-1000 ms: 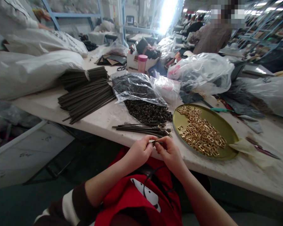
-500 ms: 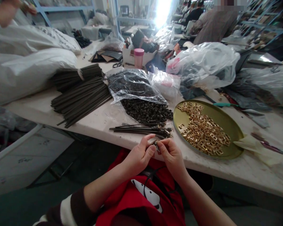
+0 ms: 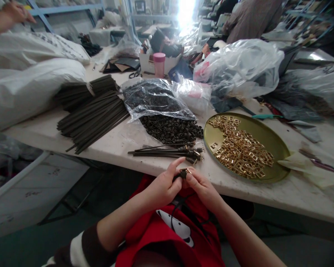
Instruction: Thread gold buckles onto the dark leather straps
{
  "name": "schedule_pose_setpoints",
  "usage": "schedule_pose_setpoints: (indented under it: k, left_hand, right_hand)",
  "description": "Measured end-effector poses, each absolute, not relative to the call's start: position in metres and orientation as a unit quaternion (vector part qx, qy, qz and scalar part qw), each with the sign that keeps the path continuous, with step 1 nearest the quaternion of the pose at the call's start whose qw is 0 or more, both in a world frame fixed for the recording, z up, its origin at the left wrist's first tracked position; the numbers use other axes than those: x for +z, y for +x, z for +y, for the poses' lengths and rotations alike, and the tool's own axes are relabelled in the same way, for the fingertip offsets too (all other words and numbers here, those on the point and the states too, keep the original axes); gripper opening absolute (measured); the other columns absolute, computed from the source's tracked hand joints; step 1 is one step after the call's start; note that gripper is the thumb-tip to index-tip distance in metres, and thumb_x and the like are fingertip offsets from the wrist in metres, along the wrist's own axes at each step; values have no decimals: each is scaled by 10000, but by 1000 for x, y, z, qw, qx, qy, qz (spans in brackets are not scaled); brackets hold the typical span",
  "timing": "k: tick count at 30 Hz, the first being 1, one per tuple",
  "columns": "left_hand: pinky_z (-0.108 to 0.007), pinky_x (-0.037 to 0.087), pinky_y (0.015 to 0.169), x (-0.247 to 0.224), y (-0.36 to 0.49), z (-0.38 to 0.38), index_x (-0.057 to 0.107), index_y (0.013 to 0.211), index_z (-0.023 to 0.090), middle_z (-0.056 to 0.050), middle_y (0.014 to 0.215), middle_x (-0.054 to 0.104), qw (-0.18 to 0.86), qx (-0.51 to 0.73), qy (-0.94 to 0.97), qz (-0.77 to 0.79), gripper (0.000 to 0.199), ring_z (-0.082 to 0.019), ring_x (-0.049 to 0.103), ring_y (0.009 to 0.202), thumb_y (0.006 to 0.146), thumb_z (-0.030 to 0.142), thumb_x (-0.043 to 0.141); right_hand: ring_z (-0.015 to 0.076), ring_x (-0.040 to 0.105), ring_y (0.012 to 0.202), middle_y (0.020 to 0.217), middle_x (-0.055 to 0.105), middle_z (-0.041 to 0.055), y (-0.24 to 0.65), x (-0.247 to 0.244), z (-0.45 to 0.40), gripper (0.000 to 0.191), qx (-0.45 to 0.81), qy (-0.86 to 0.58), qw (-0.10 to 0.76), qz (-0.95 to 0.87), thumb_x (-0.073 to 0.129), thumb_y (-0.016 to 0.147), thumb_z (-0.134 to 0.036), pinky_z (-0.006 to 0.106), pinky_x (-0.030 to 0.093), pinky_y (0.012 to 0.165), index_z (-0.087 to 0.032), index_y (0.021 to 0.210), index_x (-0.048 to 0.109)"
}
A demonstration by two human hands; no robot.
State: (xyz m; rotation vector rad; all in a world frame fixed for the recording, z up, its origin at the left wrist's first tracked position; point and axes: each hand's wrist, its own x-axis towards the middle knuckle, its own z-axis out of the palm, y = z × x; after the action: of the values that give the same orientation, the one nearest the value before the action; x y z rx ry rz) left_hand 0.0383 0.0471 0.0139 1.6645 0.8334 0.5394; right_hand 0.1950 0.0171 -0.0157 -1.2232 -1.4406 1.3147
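Note:
My left hand [image 3: 167,185] is closed on a dark strap, its index finger raised. A small gold buckle [image 3: 186,171] sits at the strap's end, between both hands. The fingers of my right hand [image 3: 199,184] pinch the buckle end. Most of the strap is hidden by my hands. Just beyond them, several straps with buckles [image 3: 167,151] lie at the table's front edge. Behind these is a heap of small black loops [image 3: 172,129], spilling from a clear plastic bag [image 3: 158,98]. On the right, a round gold tray [image 3: 280,155] holds many loose gold buckles [image 3: 245,152].
Bundles of dark straps [image 3: 91,115] lie on the left beside white sacks [image 3: 30,89]. A pink-lidded jar [image 3: 159,65], clear plastic bags [image 3: 242,68] and a teal-handled tool [image 3: 267,116] are farther back. Another person's hand [image 3: 15,13] shows at the upper left.
The gold buckle at the strap's end has turned into clearer view between my fingers. My right hand has shifted slightly lower. The other person's hand at the upper left has moved.

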Motion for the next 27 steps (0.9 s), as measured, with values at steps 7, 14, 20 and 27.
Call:
schedule_pose_setpoints:
  k: [7,14,20,27]
  left_hand:
    - [-303,401,891,20,35,41,163,1381,159,-67,1078,606,534,213,728,375,614,-149,559,943,800,96,351]
    - [-283,435,760,21,32,29,113,1400,199,-31,873,603,538,158,736,380,657,-131,555,759,796,93,349]
    - [-235,441,656,24,32,30,97,1389,198,3,798,587,572,155,717,368,642,-104,533,658,807,115,352]
    - [-248,471,708,13,27,31,208,1362,167,-31,867,638,514,142,761,369,540,-145,585,760,857,271,366]
  right_hand:
    - [191,507,903,939,536,59,189,-5,3,303,483,-480,436,-588,422,859,-424,323,406,822,-205,953,609]
    - [125,543,589,664,583,1,192,-11,-3,259,712,-409,450,-352,533,805,-410,259,442,597,-190,931,586]
    - [91,523,576,656,568,-31,199,-8,1,214,751,-380,414,-346,658,721,-342,221,403,587,-182,795,537]
    - [67,493,520,580,539,-69,193,-2,-8,335,709,-400,486,-318,722,622,-399,189,371,529,-171,733,502]
